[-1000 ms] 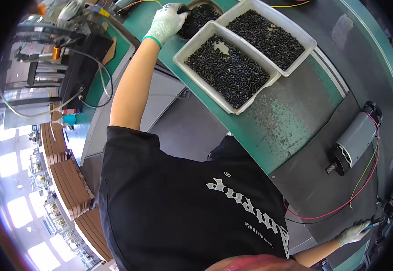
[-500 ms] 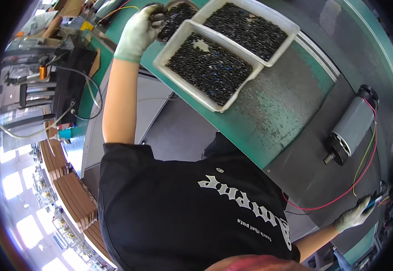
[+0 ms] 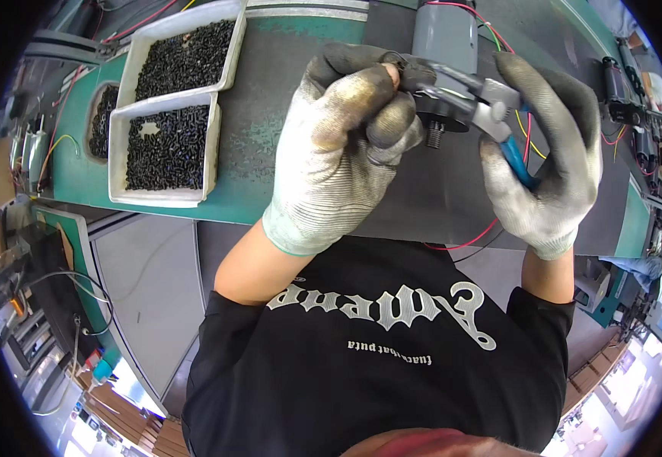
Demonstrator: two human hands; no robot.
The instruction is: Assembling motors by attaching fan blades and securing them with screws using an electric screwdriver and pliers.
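Note:
In front of the motor, my left hand [image 3: 338,148], in a grey-white work glove with darkened fingertips, is closed. Its thumb and index finger pinch a small dark ring [image 3: 393,59]; the exact kind is hard to make out. My right hand [image 3: 555,171], also gloved, is wrapped round blue-handled pliers [image 3: 491,114]. The thin plier tips point left and meet the left fingertips beside the ring; whether they touch it is hidden. Behind both hands lies a grey cylindrical motor [image 3: 445,38] with a black end and a threaded shaft [image 3: 435,137] pointing toward me.
Two white trays [image 3: 163,199] full of small black parts stand on the green, worn bench [image 3: 251,164] at left. Beside them a rounded dish [image 3: 92,129] holds more. Red and yellow wires run from the motor. Other motors [image 3: 618,87] stand at the far right.
My left hand has left the dish and come to the middle, now pinching the ring. My right hand has brought the pliers in from the far right. The view has turned, so the trays appear farther left.

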